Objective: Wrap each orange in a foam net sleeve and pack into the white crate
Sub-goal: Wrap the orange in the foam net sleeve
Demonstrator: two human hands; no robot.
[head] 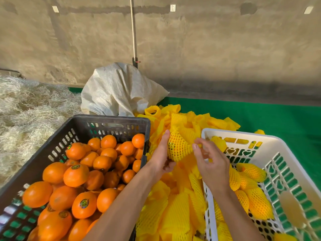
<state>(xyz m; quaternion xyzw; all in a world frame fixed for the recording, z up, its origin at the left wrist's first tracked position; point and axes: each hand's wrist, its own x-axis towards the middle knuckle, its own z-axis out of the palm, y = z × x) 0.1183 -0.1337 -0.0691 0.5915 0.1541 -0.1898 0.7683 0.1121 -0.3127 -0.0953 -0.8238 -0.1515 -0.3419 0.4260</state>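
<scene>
Between the two crates, my left hand [160, 156] holds an orange stretched inside a yellow foam net sleeve [178, 148], cupping it from the left and below. My right hand [209, 161] pinches the sleeve's right edge with thumb and fingertips. The black crate [111, 121] at left is full of bare oranges [76, 174]. At right stands the white crate [243, 136], with several wrapped oranges [252, 171] lying in it. Loose yellow sleeves [175, 214] are heaped between the crates.
A white woven sack [119, 91] slumps behind the black crate. Pale straw [29, 108] is piled at far left. Green cloth [278, 117] covers the surface at right. A concrete wall with a thin pole [133, 32] rises behind.
</scene>
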